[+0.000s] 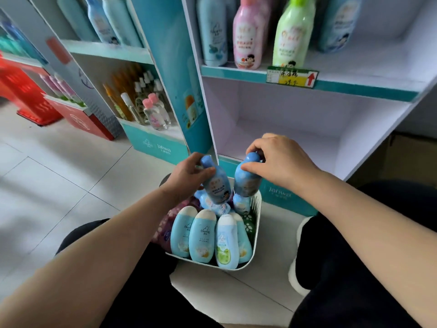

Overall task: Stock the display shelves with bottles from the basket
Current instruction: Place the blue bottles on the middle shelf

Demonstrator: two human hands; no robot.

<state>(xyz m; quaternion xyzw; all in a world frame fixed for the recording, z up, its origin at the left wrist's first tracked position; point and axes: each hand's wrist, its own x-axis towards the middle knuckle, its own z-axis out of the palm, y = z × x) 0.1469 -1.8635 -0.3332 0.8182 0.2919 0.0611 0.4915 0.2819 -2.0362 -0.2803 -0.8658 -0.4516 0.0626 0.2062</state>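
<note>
Hands come first: the left hand (189, 172) is closed around the neck of a blue bottle (216, 185), thumb on one side and fingers wrapped over the cap end, holding it tilted just above the basket (256, 235). The right hand (276, 159) grips a second blue bottle (247, 178) from above, fingertips pinched around its rounded cap, the bottle hanging nearly upright over the far end of the basket. Both forearms reach forward and slightly inward, wrists bent down.

Judging by this, the step in hand is the pick-up: two bottles are lifted clear of the pile, not yet carried to a shelf. Beyond the basket stands the empty lower shelf (295, 143); the next move likely calls for raising both bottles over its front lip and standing them upright, the left one needing to be straightened first.

Inside the basket, pale blue bottles (202, 237) with white caps lie packed side by side at the near end, more blue ones behind them. Above the empty shelf, pink and green bottles (293, 34) already stand in a row.
</note>
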